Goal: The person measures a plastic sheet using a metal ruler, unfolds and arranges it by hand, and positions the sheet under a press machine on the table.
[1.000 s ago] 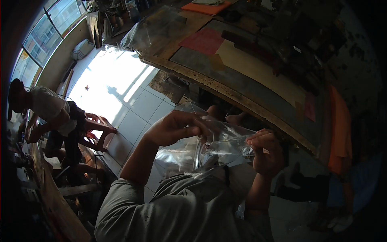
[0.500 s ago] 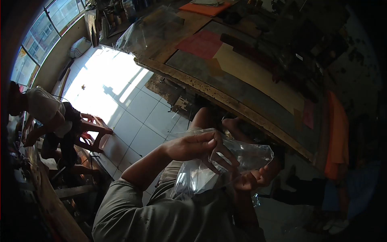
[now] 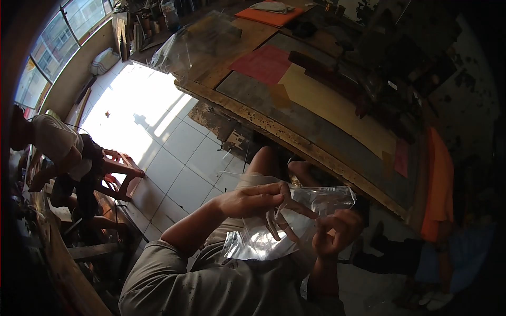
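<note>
Above my lap is a clear plastic bag (image 3: 258,243), its film catching the light. My left hand (image 3: 255,204) grips it from the left, thumb pressed on the film, with the other fingers spread across or behind it; the film makes the exact layering hard to read. At the bag's right side my right hand (image 3: 336,231) is closed, fingers curled in a pinch at the edge of the film. The far corner of the bag rises past my fingers towards the workbench edge.
A worn wooden workbench (image 3: 295,138) stands in front, bearing a red sheet (image 3: 263,64), a yellow sheet (image 3: 327,102) and loose clear plastic (image 3: 195,45). An orange cloth (image 3: 437,184) hangs at its right end. At left, a person (image 3: 63,152) sits on a red stool (image 3: 124,176); another person's blue clothing (image 3: 469,258) shows at right.
My right hand has risen slightly and its fingers have curled tighter at the bag's edge. The left hand's fingers have spread lower over the bag. The view has shifted slightly.
</note>
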Demonstrator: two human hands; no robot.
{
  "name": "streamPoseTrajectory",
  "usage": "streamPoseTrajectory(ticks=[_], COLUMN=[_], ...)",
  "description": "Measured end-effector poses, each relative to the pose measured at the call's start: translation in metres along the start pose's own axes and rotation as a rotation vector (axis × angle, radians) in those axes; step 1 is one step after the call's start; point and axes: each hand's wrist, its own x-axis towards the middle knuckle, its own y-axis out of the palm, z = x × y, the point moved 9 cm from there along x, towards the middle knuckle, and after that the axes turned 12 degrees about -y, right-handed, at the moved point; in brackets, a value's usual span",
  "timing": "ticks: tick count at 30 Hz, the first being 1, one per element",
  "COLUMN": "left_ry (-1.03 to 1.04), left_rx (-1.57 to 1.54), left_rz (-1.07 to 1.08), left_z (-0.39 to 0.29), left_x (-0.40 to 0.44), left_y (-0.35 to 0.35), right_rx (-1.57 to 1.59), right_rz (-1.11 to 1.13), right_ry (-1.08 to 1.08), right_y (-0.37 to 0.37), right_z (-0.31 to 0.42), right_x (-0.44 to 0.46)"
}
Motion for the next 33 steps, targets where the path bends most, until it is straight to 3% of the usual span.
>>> streamPoseTrajectory(ticks=[5, 9, 12, 13, 17, 20, 21, 23, 25, 27, 29, 32, 33], left_ry=[0.234, 0.460, 0.490, 0.590, 0.653, 0.835, 0.869, 1.122, 1.166, 0.994, 0.970, 0.946, 0.942], left_rx=[0.460, 0.679, 0.968, 1.025, 1.044, 1.209, 1.203, 1.204, 1.295, 1.386, 1.461, 1.546, 1.541], left_rz=[-0.120, -0.194, -0.299, -0.349, -0.435, -0.711, -0.791, -1.041, -0.986, -0.647, -0.586, -0.512, -0.498], left_z=[-0.033, -0.070, -0.076, -0.081, -0.069, -0.067, -0.065, -0.063, -0.059, -0.051, -0.028, -0.022, -0.020], left_x=[-0.006, -0.017, -0.020, -0.021, -0.001, -0.009, -0.014, -0.031, -0.025, -0.001, 0.012, 0.020, 0.023], left_y=[0.002, 0.015, 0.027, 0.033, 0.033, 0.044, 0.048, 0.068, 0.076, 0.075, 0.070, 0.074, 0.077], right_rx=[-0.061, 0.121, 0.246, 0.381, 0.519, 0.486, 0.411, 0.323, 0.277, 0.174, 0.136, 0.266, 0.345], right_rz=[-0.027, -0.012, -0.032, -0.069, -0.121, -0.224, -0.208, -0.281, -0.329, -0.272, -0.250, -0.204, -0.162], right_ry=[-0.136, -0.121, -0.039, -0.016, 0.191, 0.218, 0.138, 0.179, 0.256, 0.302, 0.399, 0.383, 0.526], right_y=[0.000, -0.002, -0.017, -0.021, -0.022, -0.031, -0.035, -0.041, -0.046, -0.042, -0.038, -0.038, -0.038], right_z=[0.004, 0.002, -0.006, -0.010, -0.038, -0.037, -0.030, -0.025, -0.023, -0.032, -0.039, -0.064, -0.071], right_x=[-0.006, -0.006, -0.010, -0.011, -0.030, -0.046, -0.045, -0.060, -0.087, -0.103, -0.116, -0.134, -0.135])
